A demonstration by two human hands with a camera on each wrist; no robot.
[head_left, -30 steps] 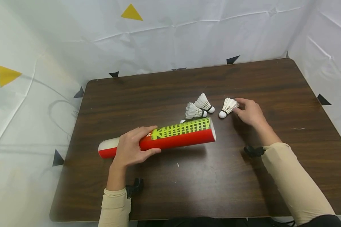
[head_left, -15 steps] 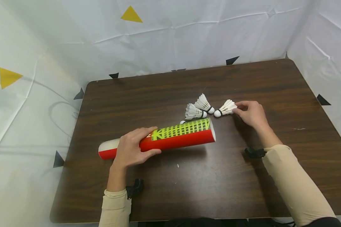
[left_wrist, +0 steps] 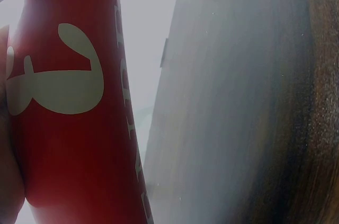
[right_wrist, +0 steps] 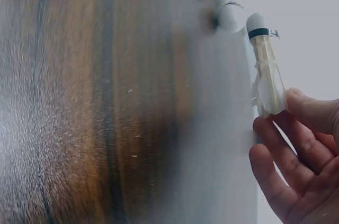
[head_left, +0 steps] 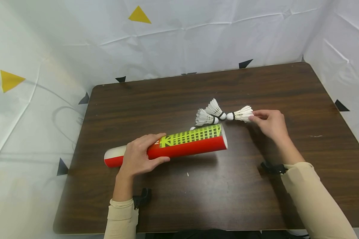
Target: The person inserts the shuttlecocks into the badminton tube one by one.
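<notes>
My left hand (head_left: 139,156) grips a red, yellow-green and white shuttlecock tube (head_left: 186,142) around its middle, tilted so its right end is raised. In the left wrist view the red tube (left_wrist: 79,97) fills the left side. My right hand (head_left: 270,122) pinches a white feather shuttlecock (head_left: 242,114) by its skirt, the cork pointing left. The right wrist view has this shuttlecock (right_wrist: 269,70) between thumb and fingertips. Two more shuttlecocks, one in front (head_left: 205,117) and one behind (head_left: 214,108), lie just left of it. The tube mostly hides another shuttlecock, only its white cork (head_left: 192,128) showing.
The dark wood-grain table (head_left: 173,96) stands against white sheeting (head_left: 179,43) with yellow and black triangles. A small white fleck (head_left: 187,174) lies on the table before the tube. Black wrist cameras sit on both wrists.
My right hand now pinches the shuttlecock's skirt and has moved slightly right and nearer me. The shuttlecock has swung from slanting to nearly level. The left hand and tube stay in place.
</notes>
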